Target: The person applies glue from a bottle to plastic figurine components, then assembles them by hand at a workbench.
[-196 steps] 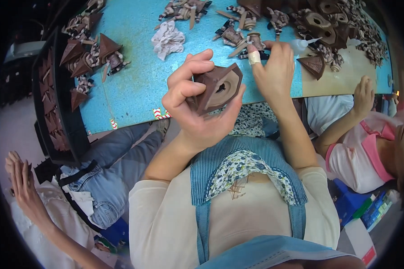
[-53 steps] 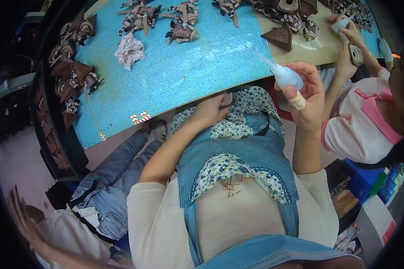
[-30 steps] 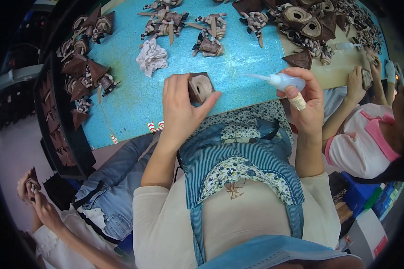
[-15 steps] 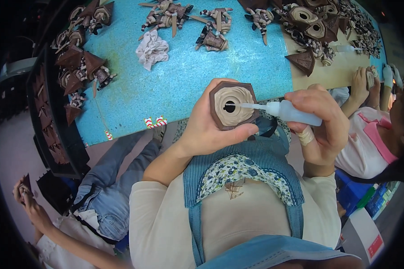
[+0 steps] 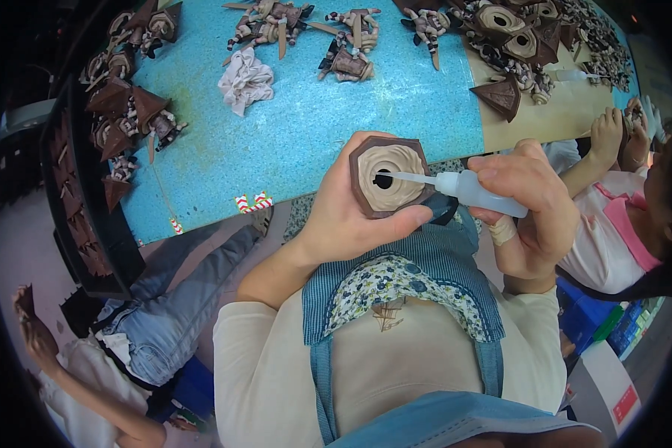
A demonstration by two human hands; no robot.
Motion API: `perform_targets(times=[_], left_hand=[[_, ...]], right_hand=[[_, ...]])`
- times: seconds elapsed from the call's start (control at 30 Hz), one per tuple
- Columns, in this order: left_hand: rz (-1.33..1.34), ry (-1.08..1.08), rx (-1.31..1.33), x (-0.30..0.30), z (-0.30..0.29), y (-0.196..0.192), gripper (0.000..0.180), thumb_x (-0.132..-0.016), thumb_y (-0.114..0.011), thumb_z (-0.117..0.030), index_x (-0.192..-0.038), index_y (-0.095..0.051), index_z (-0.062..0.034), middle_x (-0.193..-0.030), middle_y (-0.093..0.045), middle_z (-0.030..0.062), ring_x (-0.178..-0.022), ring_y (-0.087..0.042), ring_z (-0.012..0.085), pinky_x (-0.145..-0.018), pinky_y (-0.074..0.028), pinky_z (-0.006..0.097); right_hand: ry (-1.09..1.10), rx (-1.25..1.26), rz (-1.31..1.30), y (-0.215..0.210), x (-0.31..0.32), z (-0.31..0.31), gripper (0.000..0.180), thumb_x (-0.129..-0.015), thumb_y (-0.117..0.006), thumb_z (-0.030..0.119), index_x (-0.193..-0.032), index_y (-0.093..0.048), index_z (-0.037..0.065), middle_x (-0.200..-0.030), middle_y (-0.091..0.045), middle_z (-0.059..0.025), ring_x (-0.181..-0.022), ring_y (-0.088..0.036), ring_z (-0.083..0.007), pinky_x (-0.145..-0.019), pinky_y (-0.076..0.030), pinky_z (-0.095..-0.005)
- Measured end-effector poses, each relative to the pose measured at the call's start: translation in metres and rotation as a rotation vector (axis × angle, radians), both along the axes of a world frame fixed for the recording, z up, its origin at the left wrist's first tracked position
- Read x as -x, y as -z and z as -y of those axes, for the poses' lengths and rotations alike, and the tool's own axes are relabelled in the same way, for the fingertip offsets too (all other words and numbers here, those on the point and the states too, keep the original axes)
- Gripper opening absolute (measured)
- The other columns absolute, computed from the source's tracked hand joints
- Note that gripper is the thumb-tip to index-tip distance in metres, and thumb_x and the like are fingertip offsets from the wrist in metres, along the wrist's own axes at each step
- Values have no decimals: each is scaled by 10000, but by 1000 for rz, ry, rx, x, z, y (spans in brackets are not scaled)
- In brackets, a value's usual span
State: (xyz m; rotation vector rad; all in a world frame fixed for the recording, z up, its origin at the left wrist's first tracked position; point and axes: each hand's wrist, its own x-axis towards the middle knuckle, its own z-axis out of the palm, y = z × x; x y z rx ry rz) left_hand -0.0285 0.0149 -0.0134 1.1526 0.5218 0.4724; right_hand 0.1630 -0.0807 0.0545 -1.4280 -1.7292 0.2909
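My left hand (image 5: 355,220) is closed around a brown figurine base (image 5: 403,187), six-sided with a beige rippled top that faces up and has a dark round hole in its middle. In my right hand (image 5: 526,198) is a translucent squeeze bottle (image 5: 489,192) with a white cap and a long thin nozzle. The bottle lies almost level, its nozzle tip reaching the rim of the hole. Whether the tip touches the base or any liquid comes out is too small to tell.
On the blue-topped table (image 5: 351,123) lie a crumpled white cloth (image 5: 246,80), several figurines (image 5: 351,63) and a heap of brown bases (image 5: 500,22). A black crate (image 5: 86,224) of brown pieces stands at the left. Co-workers sit either side, one with a pink-collared shirt (image 5: 612,224).
My hands, the base and the bottle keep nearly the same pose; the bottle has shifted slightly left. The left co-worker's arm and body have moved, and the right co-worker's hands have shifted.
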Motion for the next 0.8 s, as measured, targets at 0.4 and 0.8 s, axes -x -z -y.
perform_targets(times=[0.4, 0.8], left_hand=[[-481, 0, -386, 13, -14, -16, 684, -651, -881, -129, -1197, -488, -8, -1081, -614, 94, -988, -606, 144, -843, -501, 294], [-157, -418, -863, 27, -34, 11, 781, -740, -742, -96, -1388, -328, 44, -1170, -483, 190, -1041, -550, 311, -922, -452, 376]], right_hand=[[179, 225, -924, 65, -19, -12, 379, -859, -660, 17, -1204, -506, -16, -1035, -596, -91, -930, -615, -168, -835, -487, -288], [515, -20, -352, 114, -23, -60, 346, -751, -652, -48, -1084, -578, 7, -1080, -617, -120, -958, -615, -207, -800, -501, -327]])
